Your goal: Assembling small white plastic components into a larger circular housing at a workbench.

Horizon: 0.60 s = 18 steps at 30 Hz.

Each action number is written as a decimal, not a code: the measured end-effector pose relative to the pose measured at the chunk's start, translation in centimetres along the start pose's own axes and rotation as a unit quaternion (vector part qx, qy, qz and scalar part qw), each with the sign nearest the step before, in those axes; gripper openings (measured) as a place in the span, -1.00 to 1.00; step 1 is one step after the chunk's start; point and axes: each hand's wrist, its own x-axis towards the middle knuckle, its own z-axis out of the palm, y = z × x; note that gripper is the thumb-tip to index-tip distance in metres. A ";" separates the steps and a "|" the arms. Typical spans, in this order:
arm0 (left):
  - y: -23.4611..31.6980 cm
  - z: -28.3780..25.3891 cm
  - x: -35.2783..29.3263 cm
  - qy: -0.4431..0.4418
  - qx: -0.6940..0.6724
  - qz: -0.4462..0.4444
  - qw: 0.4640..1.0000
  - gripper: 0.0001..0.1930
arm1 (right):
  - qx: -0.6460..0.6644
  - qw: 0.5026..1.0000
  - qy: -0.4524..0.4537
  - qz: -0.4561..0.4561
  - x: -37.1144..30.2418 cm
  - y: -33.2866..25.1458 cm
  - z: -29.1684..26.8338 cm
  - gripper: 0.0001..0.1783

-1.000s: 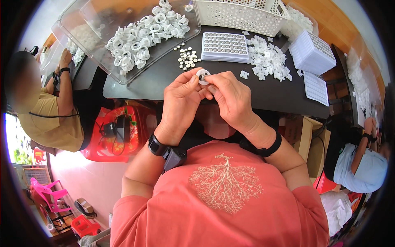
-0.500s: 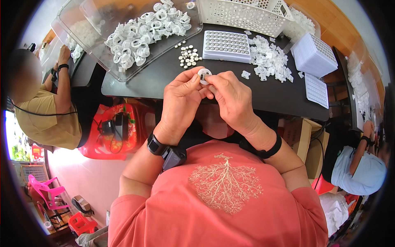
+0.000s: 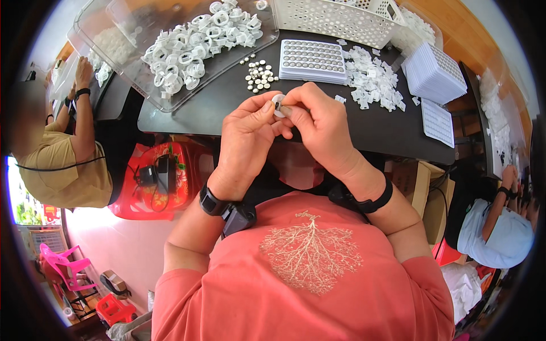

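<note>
Above the near edge of the black table, my left hand (image 3: 250,126) pinches a small round white plastic housing (image 3: 277,99) with a dark slot in its face. The thumb and fingers of my right hand (image 3: 321,122) close in on the same housing from the other side. Whether a small part sits between the right fingertips is hidden. Just beyond my hands lie several loose silver button cells (image 3: 260,77). A stack of white trays filled with round cells (image 3: 312,58) stands to their right, beside a heap of small white plastic pieces (image 3: 372,79).
A clear plastic bin (image 3: 177,102) of white housings stands at the table's left. At the back is a white perforated basket (image 3: 341,21). More stacked trays (image 3: 434,73) and a single tray (image 3: 438,124) are at right. Co-workers sit left (image 3: 65,156) and right (image 3: 495,233).
My right hand has shifted slightly up and turned, its thumb now pressed to the housing's face. The housing has tilted; my left hand keeps hold of it.
</note>
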 end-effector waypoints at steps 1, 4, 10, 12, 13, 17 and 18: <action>0.2 -0.1 -0.1 -0.002 0.006 -0.005 1.000 -0.70 | 0.083 0.993 -0.023 0.075 0.2 -0.3 0.0 -0.93; 1.2 0.1 -0.5 -0.011 0.026 0.005 1.000 -0.72 | 0.269 0.934 -0.071 0.226 1.6 -2.0 -0.6 -0.93; 2.4 -2.0 -1.1 0.024 0.001 0.002 1.000 -0.70 | 0.288 0.929 -0.084 0.217 2.5 -1.9 2.3 -0.97; 3.0 -3.1 -1.3 0.025 -0.016 0.004 1.000 -0.69 | 0.220 0.941 -0.124 0.224 3.2 -2.2 2.4 -0.95; 3.3 -3.6 -1.4 0.022 -0.030 0.006 0.999 -0.68 | 0.219 0.941 -0.127 0.224 3.4 -1.8 2.5 -0.95; 4.3 -5.3 -1.6 0.037 -0.065 0.030 0.997 -0.68 | -0.033 0.996 -0.070 0.045 4.4 0.6 3.1 -0.91; 4.3 -5.7 -1.6 0.037 -0.074 0.029 0.996 -0.68 | -0.152 0.984 -0.087 -0.014 4.4 0.8 3.4 -0.91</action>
